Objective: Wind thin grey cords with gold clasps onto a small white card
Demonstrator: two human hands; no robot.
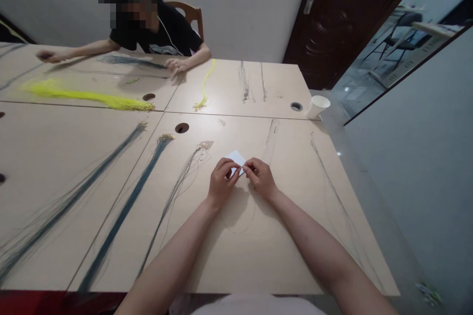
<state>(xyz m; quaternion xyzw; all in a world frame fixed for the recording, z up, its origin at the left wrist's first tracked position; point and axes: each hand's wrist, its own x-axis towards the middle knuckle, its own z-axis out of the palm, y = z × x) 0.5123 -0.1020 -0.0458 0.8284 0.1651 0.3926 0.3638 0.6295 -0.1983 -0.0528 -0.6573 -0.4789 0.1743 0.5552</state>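
Observation:
My left hand (pixel 220 179) and my right hand (pixel 261 177) meet fingertip to fingertip above the table, both closed in a pinch. Between them is the end of a thin line (pixel 236 232), which hangs in a loop toward me; any small piece at its tip is too tiny to make out. Behind and below the fingers lies a white card (pixel 236 157), partly hidden. To the left, a bundle of grey lines (pixel 177 184) has small gold-coloured ends resting on a little patch. A clear ruler (pixel 271 140) lies just beyond my right hand.
Further left lie two blue-grey line bundles (pixel 135 204) (pixel 84 189). A yellow bundle (pixel 92 96) stretches across the far table. Loose lines (pixel 332 187) lie at right. A white cup (pixel 318 107) and a tape roll (pixel 296 106) stand near the far-right edge. Opposite, a co-worker (pixel 162 29) handles lines.

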